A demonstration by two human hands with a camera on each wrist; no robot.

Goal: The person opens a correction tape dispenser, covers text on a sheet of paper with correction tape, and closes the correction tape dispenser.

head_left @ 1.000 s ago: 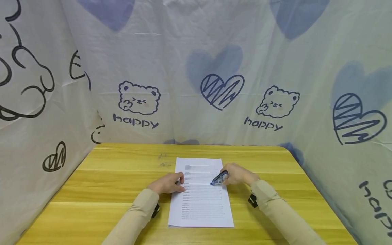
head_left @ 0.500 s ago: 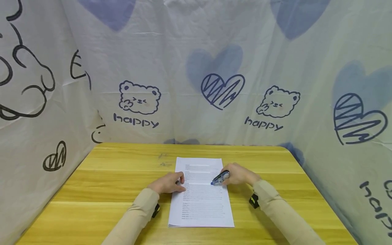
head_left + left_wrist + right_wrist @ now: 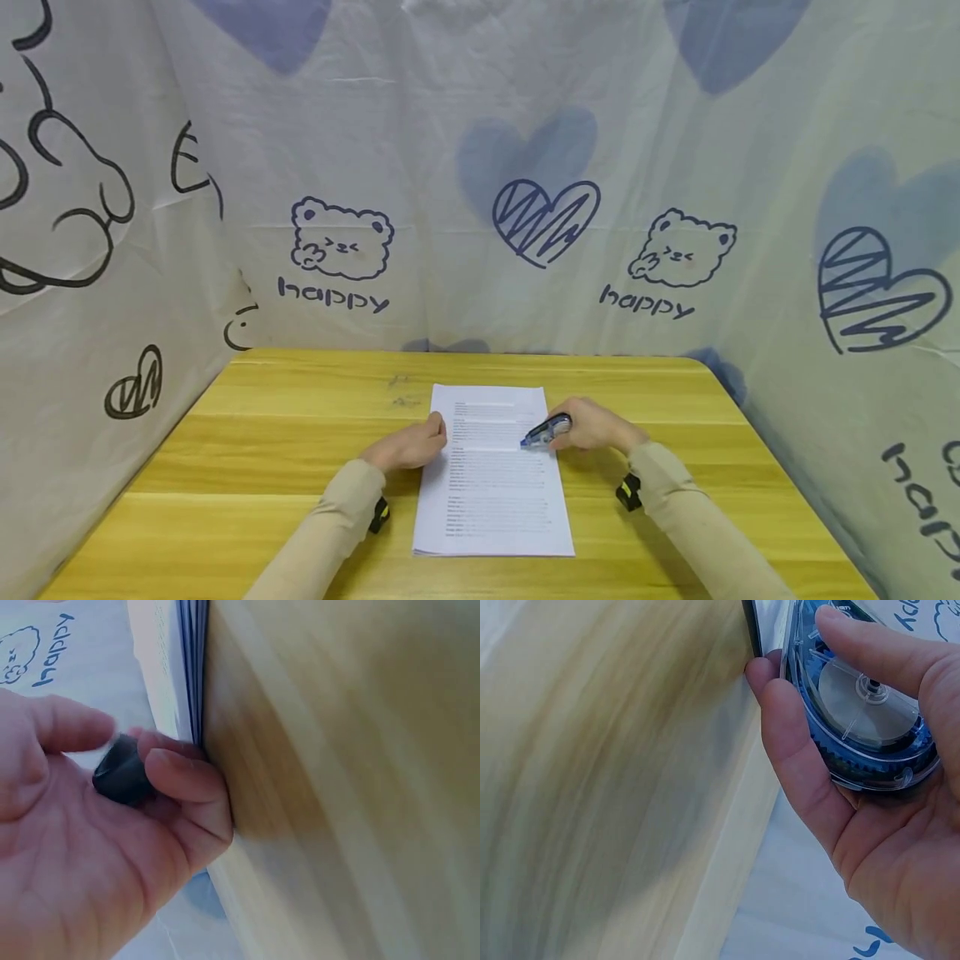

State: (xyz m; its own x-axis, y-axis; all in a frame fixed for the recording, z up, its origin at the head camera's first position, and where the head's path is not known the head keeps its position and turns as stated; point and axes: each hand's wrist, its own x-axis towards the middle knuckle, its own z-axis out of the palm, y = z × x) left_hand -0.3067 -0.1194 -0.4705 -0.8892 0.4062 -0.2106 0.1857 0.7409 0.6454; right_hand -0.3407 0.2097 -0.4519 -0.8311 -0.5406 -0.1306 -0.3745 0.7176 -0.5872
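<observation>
A stack of printed paper (image 3: 498, 508) lies in the middle of the wooden table. At its right side, my right hand (image 3: 596, 425) grips a blue, clear-cased correction tape (image 3: 547, 431). The tape's tip is over the text; whether it touches the page I cannot tell. Its round inner reel (image 3: 866, 694) shows in the right wrist view. My left hand (image 3: 411, 444) is at the stack's left edge. In the left wrist view, its curled fingers (image 3: 187, 778) hold a small dark cap-like piece (image 3: 122, 774) against the palm.
The yellow wood-grain table (image 3: 300, 533) extends around the paper on all sides. Behind and beside it hangs a white cloth (image 3: 427, 150) printed with hearts and bears. Dark marks (image 3: 405, 402) are on the tabletop left of the stack.
My right hand has shifted slightly right and away from me with the correction tape. The left thumb has come off the page and the left fingers have drawn together.
</observation>
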